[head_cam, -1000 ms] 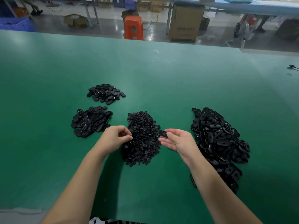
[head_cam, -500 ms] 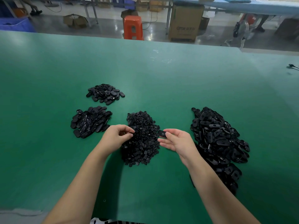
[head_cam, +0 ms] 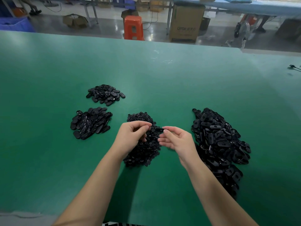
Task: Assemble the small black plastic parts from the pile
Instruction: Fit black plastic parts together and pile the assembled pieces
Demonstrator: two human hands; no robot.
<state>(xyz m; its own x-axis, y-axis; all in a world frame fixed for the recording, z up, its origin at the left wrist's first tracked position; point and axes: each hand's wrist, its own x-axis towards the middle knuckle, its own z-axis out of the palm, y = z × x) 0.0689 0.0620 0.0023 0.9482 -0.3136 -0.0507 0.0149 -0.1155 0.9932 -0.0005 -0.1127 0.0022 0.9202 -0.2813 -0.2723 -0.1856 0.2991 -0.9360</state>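
A pile of small round black parts (head_cam: 143,154) lies in the middle of the green table (head_cam: 162,82). My left hand (head_cam: 132,136) hovers over this pile with thumb and fingers pinched together; whatever it pinches is too small to make out. My right hand (head_cam: 176,139) pinches a flat oval black part (head_cam: 159,130) by its right end and holds it close to the left fingertips. A big heap of oval black parts (head_cam: 218,141) lies to the right.
Two smaller heaps of oval black parts lie at the left: one near (head_cam: 91,123), one farther back (head_cam: 105,94). A black cable end (head_cam: 293,67) rests at the table's far right. Beyond the far edge stand an orange stool (head_cam: 133,27) and a cardboard box (head_cam: 186,23).
Both hands have lifted slightly and drawn together above the middle pile. My left hand's fingertips now nearly meet the oval part held by my right hand.
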